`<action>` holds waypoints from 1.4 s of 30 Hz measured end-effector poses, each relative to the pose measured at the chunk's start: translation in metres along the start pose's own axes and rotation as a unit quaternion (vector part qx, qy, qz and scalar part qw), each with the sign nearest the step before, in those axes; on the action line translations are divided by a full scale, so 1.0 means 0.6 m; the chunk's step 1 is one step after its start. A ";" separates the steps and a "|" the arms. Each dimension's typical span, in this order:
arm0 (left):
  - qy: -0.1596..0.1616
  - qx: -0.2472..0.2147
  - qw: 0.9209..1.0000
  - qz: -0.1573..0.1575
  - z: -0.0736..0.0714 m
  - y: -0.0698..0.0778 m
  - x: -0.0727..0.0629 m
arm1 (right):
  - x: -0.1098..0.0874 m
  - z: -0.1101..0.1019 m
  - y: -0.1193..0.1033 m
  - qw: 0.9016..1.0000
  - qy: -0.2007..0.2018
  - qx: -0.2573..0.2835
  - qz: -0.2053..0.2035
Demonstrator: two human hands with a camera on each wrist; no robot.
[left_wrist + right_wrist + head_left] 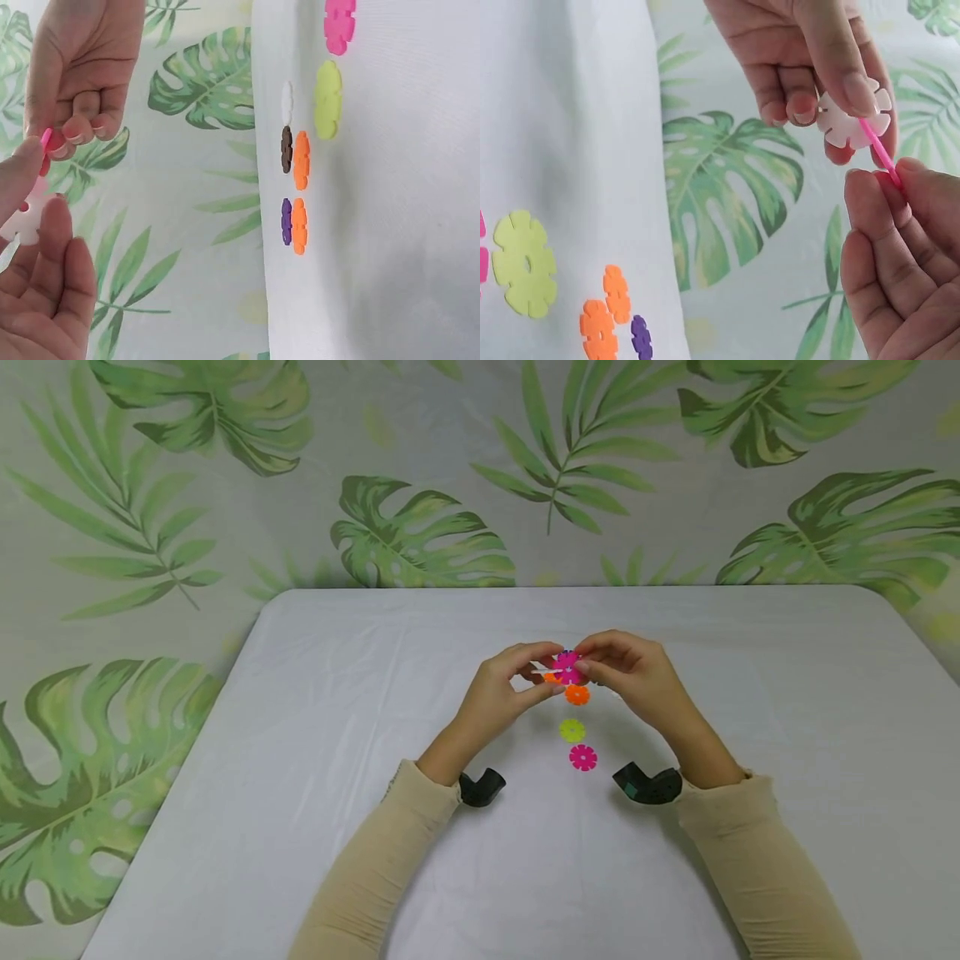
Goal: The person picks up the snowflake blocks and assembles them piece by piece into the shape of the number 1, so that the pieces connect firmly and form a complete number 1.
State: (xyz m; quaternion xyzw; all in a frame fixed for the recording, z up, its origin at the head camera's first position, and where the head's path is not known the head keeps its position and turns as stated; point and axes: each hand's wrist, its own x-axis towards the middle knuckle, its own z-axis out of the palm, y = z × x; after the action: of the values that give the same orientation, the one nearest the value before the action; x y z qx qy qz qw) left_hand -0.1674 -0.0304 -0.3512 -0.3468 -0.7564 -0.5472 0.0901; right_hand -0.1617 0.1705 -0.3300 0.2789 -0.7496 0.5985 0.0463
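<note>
Above the table, my left hand (491, 689) pinches a white notched plastic disc (835, 124) between thumb and fingers. A bright pink notched disc (567, 667) is pinched edge-on by my right hand (633, 672). In the right wrist view the pink disc meets the white one at an angle; how deep the notches fit is hidden by the fingers. Below the hands lie loose discs: an orange one (577, 695), a yellow-green one (572, 731) and another pink one (582, 757).
Farther back on the white table (262, 793) lie a second orange disc (300, 226), a purple disc (286, 221), a brown disc (286, 150) and a white disc (286, 103). Black wrist devices (483, 787) sit at both cuffs. Behind stands a leaf-patterned backdrop (420, 410).
</note>
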 end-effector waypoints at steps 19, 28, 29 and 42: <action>0.017 0.071 0.996 0.046 -0.001 0.004 -0.003 | -0.004 -0.005 0.005 0.998 0.009 -0.061 0.027; 0.027 0.085 0.995 0.054 -0.004 0.000 -0.002 | -0.005 -0.028 0.002 0.989 0.028 -0.131 0.063; 0.028 0.086 0.994 0.057 -0.004 0.000 -0.002 | -0.005 -0.029 0.002 0.988 0.028 -0.136 0.068; 0.034 0.093 0.993 0.067 -0.007 -0.005 -0.002 | -0.016 -0.055 0.114 0.976 0.008 -0.166 0.138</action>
State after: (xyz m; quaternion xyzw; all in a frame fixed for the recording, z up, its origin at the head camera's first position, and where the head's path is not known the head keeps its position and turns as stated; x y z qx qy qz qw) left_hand -0.1693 -0.0354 -0.3527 -0.3680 -0.7756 -0.4787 0.1844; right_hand -0.1947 0.2131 -0.3844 0.1564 -0.8694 0.4685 0.0143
